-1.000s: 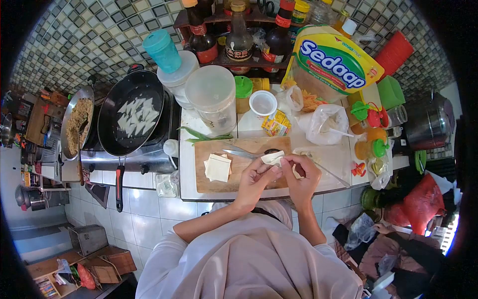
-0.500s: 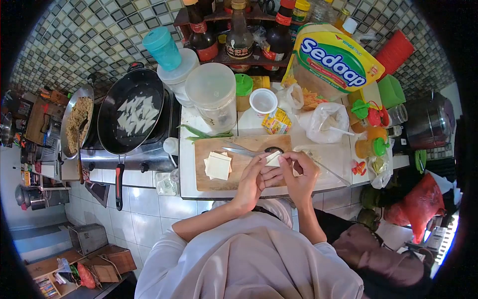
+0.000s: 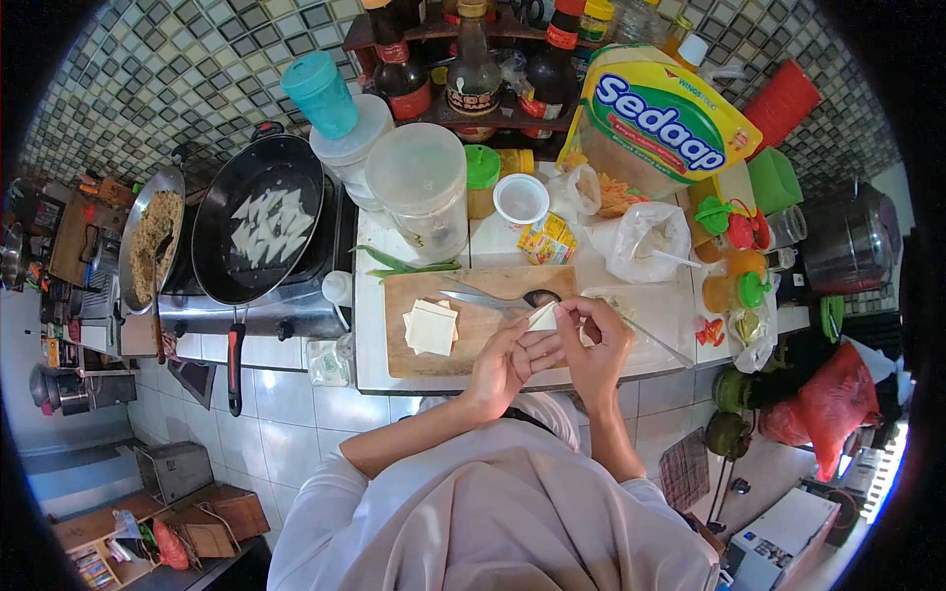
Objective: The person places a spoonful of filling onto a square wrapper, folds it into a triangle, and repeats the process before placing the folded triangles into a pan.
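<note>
A small folded pastry wrapper (image 3: 542,317) is held up over the board's right part. My left hand (image 3: 503,366) pinches its left side between thumb and forefinger, with the other fingers stretched beneath. At its right corner, my right hand (image 3: 597,340) grips with thumb and fingertips. Any filling inside is hidden. Left of my hands, a stack of square white wrappers (image 3: 431,328) lies on the wooden cutting board (image 3: 414,366). A knife (image 3: 483,299) and a dark spoon bowl (image 3: 541,296) rest just beyond my fingers.
On the stove at left, a black frying pan (image 3: 212,251) holds several pale folded pieces (image 3: 271,229). Beside it, a wok (image 3: 131,258) contains brown crumbly food. Jars (image 3: 418,192), a white cup (image 3: 520,200), a plastic bag (image 3: 645,241) and a Sedaap pouch (image 3: 660,123) crowd the back.
My fingers have shifted slightly on the wrapper, and its upper tip now points up more sharply. The person at the lower right has left the view.
</note>
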